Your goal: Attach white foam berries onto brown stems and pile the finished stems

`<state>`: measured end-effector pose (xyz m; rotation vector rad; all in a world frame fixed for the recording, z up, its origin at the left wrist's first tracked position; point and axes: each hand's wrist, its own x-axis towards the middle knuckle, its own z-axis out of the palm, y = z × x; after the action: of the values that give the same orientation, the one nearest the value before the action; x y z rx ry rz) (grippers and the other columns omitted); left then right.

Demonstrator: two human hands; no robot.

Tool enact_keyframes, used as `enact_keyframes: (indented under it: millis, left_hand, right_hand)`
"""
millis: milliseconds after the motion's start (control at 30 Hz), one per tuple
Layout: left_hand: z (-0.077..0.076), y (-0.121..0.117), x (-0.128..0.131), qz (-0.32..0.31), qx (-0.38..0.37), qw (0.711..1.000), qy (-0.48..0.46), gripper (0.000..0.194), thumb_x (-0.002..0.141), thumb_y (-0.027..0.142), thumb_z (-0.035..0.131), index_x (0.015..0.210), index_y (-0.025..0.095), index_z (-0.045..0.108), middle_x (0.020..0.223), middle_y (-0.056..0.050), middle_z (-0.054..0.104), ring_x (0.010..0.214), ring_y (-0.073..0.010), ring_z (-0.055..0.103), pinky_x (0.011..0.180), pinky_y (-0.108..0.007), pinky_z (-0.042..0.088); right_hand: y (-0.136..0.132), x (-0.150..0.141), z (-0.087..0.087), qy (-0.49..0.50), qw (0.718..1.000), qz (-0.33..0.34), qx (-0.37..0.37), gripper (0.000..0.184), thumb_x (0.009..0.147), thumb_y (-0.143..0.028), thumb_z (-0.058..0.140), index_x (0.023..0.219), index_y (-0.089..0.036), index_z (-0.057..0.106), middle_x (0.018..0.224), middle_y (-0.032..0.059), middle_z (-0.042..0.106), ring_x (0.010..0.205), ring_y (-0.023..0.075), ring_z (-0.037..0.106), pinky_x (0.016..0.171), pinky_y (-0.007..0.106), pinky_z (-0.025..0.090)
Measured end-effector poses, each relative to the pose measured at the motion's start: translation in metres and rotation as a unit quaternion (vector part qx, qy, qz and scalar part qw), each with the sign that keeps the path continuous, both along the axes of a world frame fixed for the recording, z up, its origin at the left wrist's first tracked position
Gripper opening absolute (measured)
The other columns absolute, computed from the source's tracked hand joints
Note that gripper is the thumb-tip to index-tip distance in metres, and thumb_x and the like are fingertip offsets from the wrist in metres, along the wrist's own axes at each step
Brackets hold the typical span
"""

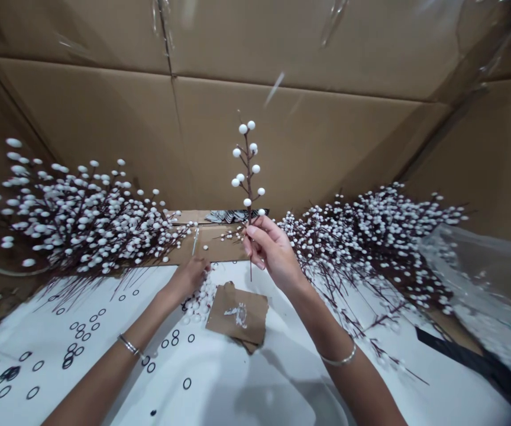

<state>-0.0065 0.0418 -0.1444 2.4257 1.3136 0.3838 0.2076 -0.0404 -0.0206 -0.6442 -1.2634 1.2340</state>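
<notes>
Right hand closed on an upright berry stem, held up before the person; left hand lowered, fingers together, its hold unclear. Berry branches lie beyond the left hand, a second bank right of the right hand. Between the wrists: cardboard scrap. Beside it, under the left fingers: loose white berries. Below the left forearm: black rings.

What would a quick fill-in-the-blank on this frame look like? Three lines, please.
The right hand holds a berry stem upright, and its berries are ____. The left hand is just above a pile of loose berries, beside a square of ____ smeared with white. A thin ____ circles each wrist.

Missing words: white; cardboard; bracelet.
</notes>
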Motion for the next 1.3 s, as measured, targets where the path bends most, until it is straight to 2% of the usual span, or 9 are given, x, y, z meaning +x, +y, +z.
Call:
enact_keyframes:
  millis: [100, 200, 367, 500, 600, 733, 867, 1067, 1300]
  left_hand:
    - [0.001, 0.000, 0.002, 0.004, 0.000, 1.000, -0.013, 0.018, 0.075, 0.006, 0.051, 0.083, 0.013, 0.065, 0.093, -0.015, 0.065, 0.094, -0.0303, 0.059, 0.088, -0.042, 0.042]
    - [0.006, 0.000, 0.003, 0.010, 0.001, 0.998, -0.057, 0.016, 0.078, 0.010, 0.053, 0.088, 0.013, 0.066, 0.094, -0.013, 0.064, 0.093, -0.0283, 0.060, 0.087, -0.040, 0.045]
    - [0.042, -0.009, 0.001, 0.017, -0.008, 0.978, -0.209, 0.034, 0.091, 0.037, 0.050, 0.114, 0.014, 0.063, 0.112, -0.011, 0.062, 0.099, -0.0217, 0.062, 0.088, -0.032, 0.051]
    - [0.078, -0.029, 0.005, 0.034, -0.092, 0.895, -0.435, 0.036, 0.082, 0.042, 0.069, 0.107, 0.016, 0.070, 0.109, -0.010, 0.067, 0.098, -0.0215, 0.065, 0.085, -0.031, 0.054]
    - [0.090, -0.044, 0.010, 0.041, -0.128, 0.839, -0.527, 0.031, 0.081, 0.034, 0.074, 0.108, 0.019, 0.070, 0.106, -0.008, 0.070, 0.097, -0.0181, 0.066, 0.085, -0.026, 0.054]
    - [0.098, -0.057, 0.016, 0.036, -0.173, 0.756, -0.631, 0.030, 0.078, 0.026, 0.078, 0.106, 0.019, 0.071, 0.100, -0.005, 0.071, 0.095, -0.0140, 0.067, 0.089, -0.022, 0.052]
    - [0.104, -0.068, 0.022, 0.055, -0.205, 0.702, -0.680, 0.032, 0.073, 0.023, 0.082, 0.103, 0.016, 0.072, 0.096, -0.007, 0.072, 0.088, -0.0135, 0.068, 0.085, -0.022, 0.054]
    - [0.109, -0.080, 0.030, 0.041, -0.221, 0.670, -0.707, 0.027, 0.073, 0.021, 0.082, 0.099, 0.017, 0.073, 0.095, -0.006, 0.074, 0.087, -0.0137, 0.070, 0.084, -0.021, 0.056]
    - [0.110, -0.085, 0.034, 0.038, -0.218, 0.665, -0.714, 0.025, 0.076, 0.018, 0.079, 0.099, 0.015, 0.071, 0.100, -0.008, 0.073, 0.091, -0.0170, 0.071, 0.083, -0.024, 0.058]
  right_hand:
    - [-0.001, -0.001, 0.001, -0.010, 1.000, -0.007, 0.000, 0.018, 0.090, -0.034, 0.057, 0.083, -0.021, 0.046, 0.057, -0.0080, 0.056, 0.033, 0.0025, 0.033, 0.033, 0.017, 0.021]
    - [-0.002, -0.003, 0.001, -0.022, 1.000, -0.013, 0.005, 0.018, 0.090, -0.034, 0.056, 0.083, -0.021, 0.045, 0.057, -0.0077, 0.057, 0.033, 0.0029, 0.035, 0.035, 0.018, 0.022]
    - [-0.005, -0.007, 0.000, -0.038, 0.999, -0.020, 0.014, 0.020, 0.091, -0.035, 0.055, 0.081, -0.021, 0.046, 0.065, -0.0040, 0.061, 0.044, 0.0061, 0.045, 0.043, 0.020, 0.032]
    - [-0.006, -0.013, -0.002, -0.046, 0.999, -0.016, 0.020, 0.021, 0.091, -0.036, 0.056, 0.079, -0.020, 0.049, 0.081, 0.0017, 0.067, 0.067, 0.0098, 0.055, 0.061, 0.023, 0.043]
    - [-0.007, -0.017, -0.005, -0.041, 0.999, -0.005, 0.016, 0.018, 0.091, -0.034, 0.056, 0.081, -0.019, 0.053, 0.087, 0.0032, 0.069, 0.077, 0.0117, 0.059, 0.069, 0.026, 0.046]
    - [-0.011, -0.022, -0.009, -0.046, 0.999, -0.009, 0.021, 0.016, 0.090, -0.032, 0.059, 0.082, -0.019, 0.057, 0.091, 0.0040, 0.070, 0.082, 0.0128, 0.062, 0.075, 0.028, 0.049]
    - [-0.015, -0.027, -0.015, -0.061, 0.997, -0.007, 0.043, 0.015, 0.089, -0.033, 0.062, 0.085, -0.018, 0.060, 0.094, 0.0056, 0.070, 0.088, 0.0160, 0.065, 0.085, 0.034, 0.051]
    - [-0.017, -0.031, -0.019, -0.066, 0.996, -0.038, 0.055, 0.016, 0.087, -0.033, 0.065, 0.084, -0.018, 0.061, 0.082, 0.0026, 0.061, 0.079, 0.0152, 0.061, 0.083, 0.036, 0.052]
    - [-0.020, -0.032, -0.020, -0.065, 0.995, -0.055, 0.058, 0.015, 0.087, -0.031, 0.064, 0.081, -0.018, 0.058, 0.077, 0.0006, 0.053, 0.072, 0.0132, 0.056, 0.076, 0.033, 0.051]
